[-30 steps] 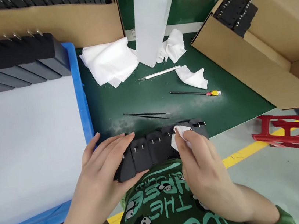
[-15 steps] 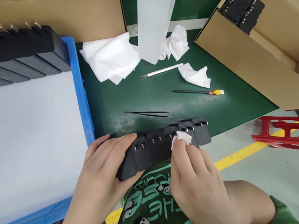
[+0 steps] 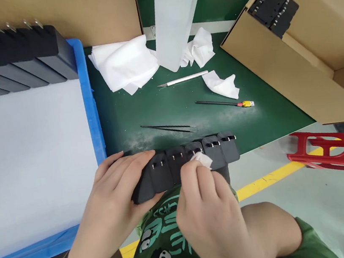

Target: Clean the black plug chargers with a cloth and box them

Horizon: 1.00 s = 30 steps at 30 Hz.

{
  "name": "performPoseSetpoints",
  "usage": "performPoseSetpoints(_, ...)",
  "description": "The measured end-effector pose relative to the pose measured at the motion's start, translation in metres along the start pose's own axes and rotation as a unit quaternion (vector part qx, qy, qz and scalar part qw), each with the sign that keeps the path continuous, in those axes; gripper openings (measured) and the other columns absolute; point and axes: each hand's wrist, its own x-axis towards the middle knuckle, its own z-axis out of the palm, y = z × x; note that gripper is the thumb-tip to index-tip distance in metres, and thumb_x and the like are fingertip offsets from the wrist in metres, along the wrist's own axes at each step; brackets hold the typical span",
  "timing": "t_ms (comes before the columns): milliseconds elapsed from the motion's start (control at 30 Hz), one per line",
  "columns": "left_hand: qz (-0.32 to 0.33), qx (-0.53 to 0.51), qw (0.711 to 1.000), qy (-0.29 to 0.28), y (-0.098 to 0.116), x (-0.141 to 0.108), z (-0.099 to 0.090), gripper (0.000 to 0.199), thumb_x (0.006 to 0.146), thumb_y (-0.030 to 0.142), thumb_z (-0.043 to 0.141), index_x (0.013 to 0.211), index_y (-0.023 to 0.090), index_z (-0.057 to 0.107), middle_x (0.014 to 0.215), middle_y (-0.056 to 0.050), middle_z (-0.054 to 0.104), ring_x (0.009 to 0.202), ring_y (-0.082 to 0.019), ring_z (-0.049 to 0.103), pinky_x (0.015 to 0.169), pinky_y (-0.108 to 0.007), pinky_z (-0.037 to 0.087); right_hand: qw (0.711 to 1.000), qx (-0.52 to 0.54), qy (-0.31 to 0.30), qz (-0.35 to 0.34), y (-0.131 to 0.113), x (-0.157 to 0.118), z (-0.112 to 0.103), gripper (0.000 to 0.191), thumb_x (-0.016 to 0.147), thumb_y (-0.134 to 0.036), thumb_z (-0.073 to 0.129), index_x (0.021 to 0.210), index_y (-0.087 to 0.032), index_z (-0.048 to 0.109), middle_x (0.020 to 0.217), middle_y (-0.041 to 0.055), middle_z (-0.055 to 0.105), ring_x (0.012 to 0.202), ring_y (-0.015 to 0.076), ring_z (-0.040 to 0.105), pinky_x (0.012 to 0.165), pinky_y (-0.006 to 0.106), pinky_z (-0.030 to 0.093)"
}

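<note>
A row of several black plug adapters point(image 3: 161, 177) with metal prongs lies side by side at the table's front edge. My left hand point(image 3: 118, 183) is closed around the left end of the row, its fingers over the far side and its thumb underneath. Pinched in my right hand point(image 3: 210, 209) is a small white wipe point(image 3: 202, 159), held against an adapter near the middle of the row. My right fingertips are partly hidden behind the knuckles. Beyond the row lie black tweezers point(image 3: 168, 127).
A blue-rimmed tray point(image 3: 91, 110) on the left holds more black adapters point(image 3: 18, 61). White cloths point(image 3: 126, 65), a craft knife point(image 3: 184, 79) and a black stick with a USB plug point(image 3: 226, 103) lie behind. An open cardboard box point(image 3: 273, 76) and red stool point(image 3: 332, 151) stand right.
My right hand has moved left along the row with the wipe, uncovering the adapters toward the right end. My left hand keeps its hold.
</note>
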Motion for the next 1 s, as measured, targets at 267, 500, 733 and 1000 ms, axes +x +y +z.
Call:
performPoseSetpoints(267,-0.029,-0.011,1.0,-0.003,0.002,-0.001,-0.001,0.028,0.1,0.03,0.05,0.126,0.021,0.052,0.118,-0.008,0.07,0.103,-0.025,0.068,0.104,-0.043,0.042,0.974,0.204,0.065,-0.079,-0.005,0.009,0.009,0.034,0.086,-0.002,0.037,0.091,-0.003,0.07,0.087,0.0137,0.063,0.069,0.019,0.054,0.06,0.035,0.047)
performPoseSetpoints(500,-0.032,-0.002,0.999,-0.006,0.005,-0.003,-0.002,0.056,0.094,0.043,0.063,0.141,0.018,0.044,0.126,-0.011,0.068,0.111,-0.026,0.066,0.111,-0.046,0.041,0.913,0.402,0.052,0.034,0.071,-0.036,-0.004,0.047,0.085,0.009,0.05,0.126,-0.009,0.063,0.108,0.0099,0.052,0.087,0.012,0.058,0.067,0.023,0.052)
performPoseSetpoints(733,-0.096,-0.034,0.995,0.016,0.004,-0.01,-0.011,0.072,0.089,0.039,0.072,0.148,0.022,0.036,0.127,-0.011,0.067,0.123,-0.03,0.06,0.114,-0.053,0.039,0.961,0.266,0.064,0.039,0.06,-0.033,0.021,0.045,0.086,0.007,0.054,0.127,-0.008,0.062,0.105,0.0136,0.06,0.089,0.0179,0.061,0.077,0.031,0.054)
performPoseSetpoints(1000,-0.065,-0.039,0.997,0.0,0.0,-0.008,-0.012,0.067,0.09,0.038,0.071,0.145,0.017,0.038,0.124,-0.009,0.071,0.112,-0.023,0.068,0.121,-0.043,0.025,0.983,0.158,0.072,-0.054,0.035,-0.029,0.018,0.029,0.085,0.003,0.058,0.113,0.0,0.062,0.094,0.018,0.062,0.072,0.0203,0.055,0.059,0.037,0.044)
